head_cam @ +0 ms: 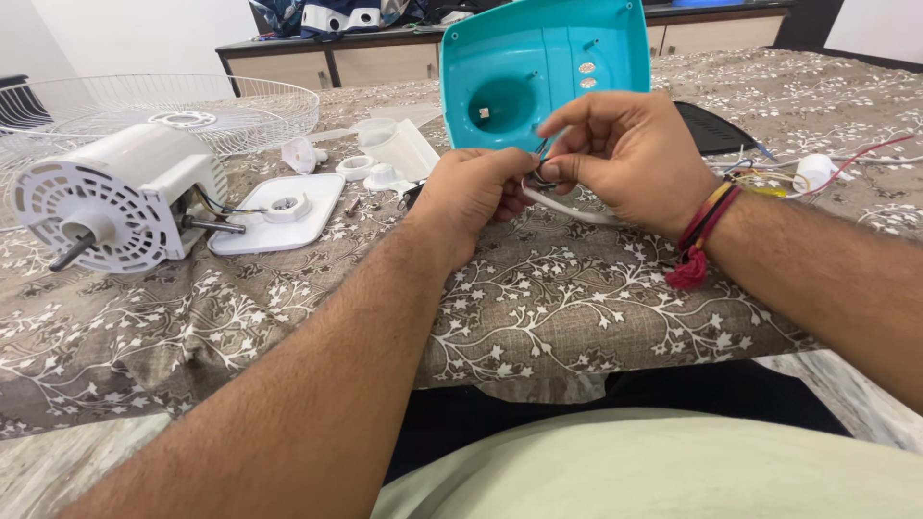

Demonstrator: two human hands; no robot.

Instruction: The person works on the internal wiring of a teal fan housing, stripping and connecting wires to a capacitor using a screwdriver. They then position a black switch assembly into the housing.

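Note:
My left hand [476,192] and my right hand [625,154] meet above the table, just in front of an upright turquoise plastic fan housing [543,67]. Both pinch thin dark wires [541,154] between thumb and fingertips. A white cable [577,209] loops under the hands onto the patterned tablecloth [538,308]. Red and black threads circle my right wrist. What the wires join to is hidden behind the fingers.
A white fan motor [115,197] lies at the left, beside a white plastic plate [279,213]. A white wire fan guard [163,111] sits behind it. Small white plastic parts [385,159] lie mid-table. A black cover [713,127] and loose coloured wires [798,173] lie at the right.

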